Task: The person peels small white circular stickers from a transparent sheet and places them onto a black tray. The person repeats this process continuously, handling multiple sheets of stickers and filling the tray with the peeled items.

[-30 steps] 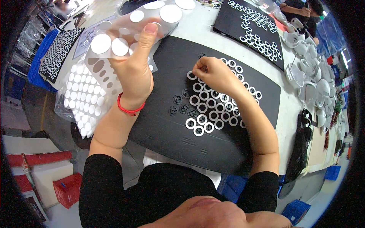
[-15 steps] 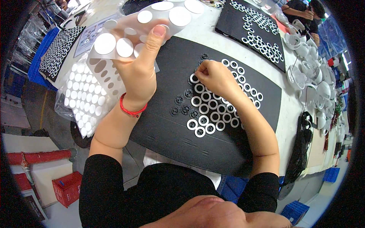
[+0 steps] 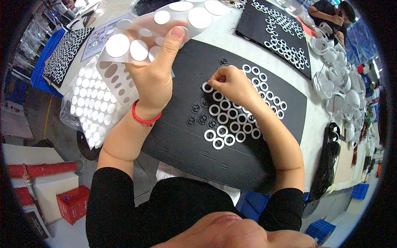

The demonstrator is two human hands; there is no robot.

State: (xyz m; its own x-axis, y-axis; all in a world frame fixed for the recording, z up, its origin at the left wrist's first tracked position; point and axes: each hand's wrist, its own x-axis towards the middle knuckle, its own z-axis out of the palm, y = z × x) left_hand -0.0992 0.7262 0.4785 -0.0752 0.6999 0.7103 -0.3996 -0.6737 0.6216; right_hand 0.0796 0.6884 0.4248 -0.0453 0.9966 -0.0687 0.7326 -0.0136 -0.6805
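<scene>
My left hand (image 3: 156,76) is closed on a translucent sheet of round white stickers (image 3: 199,18), its thumb pressed on top and its other fingers behind the sheet. Over the black board (image 3: 182,149), my right hand (image 3: 235,86) pinches the edge of a white ring (image 3: 207,87) with thumb and forefinger. That ring lies at the left side of a cluster of white rings (image 3: 225,104), several with black centres. Left of the cluster sit small round black parts (image 3: 202,119) without rings. My right hand and forearm hide part of the cluster.
More sheets of white stickers (image 3: 94,99) lie at the left. A second board with rings (image 3: 275,33) is at the far right, and another ringed board (image 3: 66,56) rests on a blue crate at the far left. White cup-like pieces (image 3: 337,78) pile up at right, near another person.
The white ring at my right fingertips has moved slightly left, onto the spot of a black part. My left hand and its sheet have shifted slightly right.
</scene>
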